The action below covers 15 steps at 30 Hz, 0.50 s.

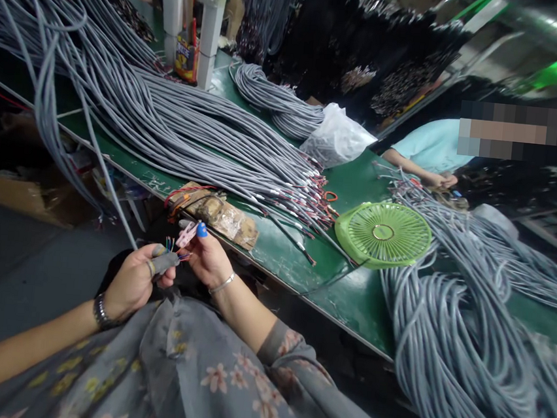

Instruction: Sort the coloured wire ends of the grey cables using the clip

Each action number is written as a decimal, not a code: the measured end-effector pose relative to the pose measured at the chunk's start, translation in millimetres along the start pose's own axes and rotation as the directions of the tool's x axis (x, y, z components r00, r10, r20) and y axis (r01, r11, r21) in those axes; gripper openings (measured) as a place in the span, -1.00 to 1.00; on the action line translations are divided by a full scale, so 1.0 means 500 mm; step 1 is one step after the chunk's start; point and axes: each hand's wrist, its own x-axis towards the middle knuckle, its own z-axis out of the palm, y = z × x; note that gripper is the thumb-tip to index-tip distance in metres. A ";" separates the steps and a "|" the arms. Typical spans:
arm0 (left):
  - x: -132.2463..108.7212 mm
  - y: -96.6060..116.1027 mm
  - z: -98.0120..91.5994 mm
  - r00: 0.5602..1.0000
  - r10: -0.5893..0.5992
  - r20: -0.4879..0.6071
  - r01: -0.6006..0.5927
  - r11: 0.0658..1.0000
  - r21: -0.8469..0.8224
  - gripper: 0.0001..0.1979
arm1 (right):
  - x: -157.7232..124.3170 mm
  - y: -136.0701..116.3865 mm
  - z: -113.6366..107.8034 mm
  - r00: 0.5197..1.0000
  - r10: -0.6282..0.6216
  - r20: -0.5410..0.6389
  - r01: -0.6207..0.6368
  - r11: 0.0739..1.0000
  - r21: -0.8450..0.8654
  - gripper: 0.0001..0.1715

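My left hand (138, 277), its thumb and a finger in grey covers, is closed around the end of a grey cable (115, 193). Thin coloured wires (170, 244) fan out from that end. Just to the right, my right hand (210, 258) pinches a small pinkish-white piece (186, 234), its thumb in a blue cover. Whether this piece is a connector I cannot make out. Some wires reach towards the right fingers. Both hands are above my lap, in front of the table edge.
On the green table (320, 292) lie a long bundle of grey cables (208, 123), a taped block (226, 217), a green fan (383, 232) and a plastic bag (339, 136). Coiled cables (447, 343) hang over the right front edge. A co-worker (432, 145) sits across the table.
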 end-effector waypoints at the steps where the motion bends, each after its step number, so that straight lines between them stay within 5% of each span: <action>1: -0.001 0.000 0.000 1.000 0.004 0.000 -0.004 1.000 -0.006 -0.72 | 0.000 0.001 0.000 1.000 -0.004 0.000 0.004 1.000 -0.002 -0.58; 15: -0.001 0.002 0.000 1.000 -0.016 -0.015 0.015 1.000 -0.023 -0.68 | -0.002 0.000 0.003 0.999 0.002 -0.034 -0.001 1.000 0.023 -0.62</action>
